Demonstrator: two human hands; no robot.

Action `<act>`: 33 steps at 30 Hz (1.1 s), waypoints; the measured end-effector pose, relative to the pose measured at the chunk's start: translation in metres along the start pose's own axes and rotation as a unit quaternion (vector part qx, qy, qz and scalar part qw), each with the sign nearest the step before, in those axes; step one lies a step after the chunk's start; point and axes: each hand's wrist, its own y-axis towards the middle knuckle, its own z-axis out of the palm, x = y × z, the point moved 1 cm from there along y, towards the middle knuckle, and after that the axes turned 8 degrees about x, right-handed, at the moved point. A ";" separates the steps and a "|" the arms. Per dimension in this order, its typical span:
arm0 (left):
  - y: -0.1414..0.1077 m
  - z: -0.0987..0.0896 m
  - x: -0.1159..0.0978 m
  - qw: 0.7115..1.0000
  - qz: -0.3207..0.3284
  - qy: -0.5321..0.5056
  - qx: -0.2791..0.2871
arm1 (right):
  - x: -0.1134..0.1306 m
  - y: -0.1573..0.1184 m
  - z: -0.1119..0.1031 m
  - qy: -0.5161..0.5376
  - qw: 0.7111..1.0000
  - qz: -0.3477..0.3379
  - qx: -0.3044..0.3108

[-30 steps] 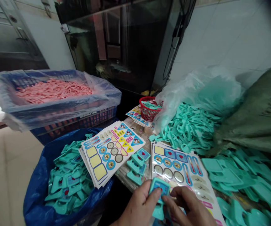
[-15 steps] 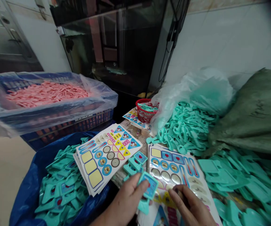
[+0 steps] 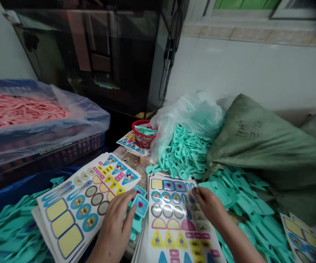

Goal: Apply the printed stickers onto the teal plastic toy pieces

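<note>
My left hand has its thumb and fingers closed on a teal plastic toy piece whose square face bears a blue sticker with a red heart. Close behind it is another teal piece with a heart sticker, partly covered. My right hand hovers at the upper right of a sticker sheet, fingertips pinched together; whatever they may hold is too small to make out. To the left lies a second stack of sticker sheets, printed with yellow squares, circles, triangles and thermometers.
Loose teal pieces lie at the right, below a green sack. Teal parts spill from a clear plastic bag beside a red basket. A blue bag of teal pieces and a crate of pink parts stand left.
The view has swung right. My left hand has brought the teal piece beside the other heart-stickered one. My right hand has moved from the sheet's middle to its upper right edge.
</note>
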 end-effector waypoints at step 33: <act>-0.030 0.042 -0.058 0.681 -0.338 -0.630 0.160 | 0.076 -0.063 0.027 0.275 0.951 0.012 0.138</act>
